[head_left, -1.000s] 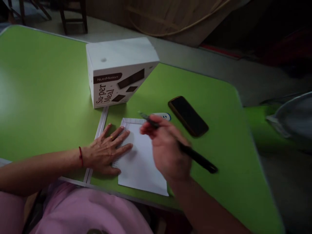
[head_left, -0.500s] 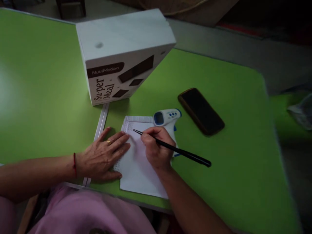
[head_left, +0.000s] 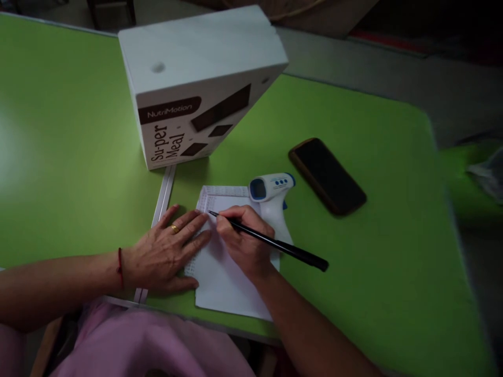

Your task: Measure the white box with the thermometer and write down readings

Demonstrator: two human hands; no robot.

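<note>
My right hand grips a black pen, its tip at the upper left part of a white sheet of paper. Small marks run along the sheet's top and left edges; I cannot read them. My left hand lies flat with fingers spread, its fingertips on the paper's left edge and the rest on the green table. Just behind my right hand, a white and blue infrared thermometer lies across the paper's right side, its handle partly hidden by the hand.
A tall white box printed "NutriMotion Su-per Meal" stands behind the paper, to the left. A dark phone in a brown case lies right of the thermometer. A metal strip crosses the table beside my left hand.
My right hand has moved the pen slightly left and down across the paper, toward my left fingertips. The left hand stays in place. The whole view has shifted a little.
</note>
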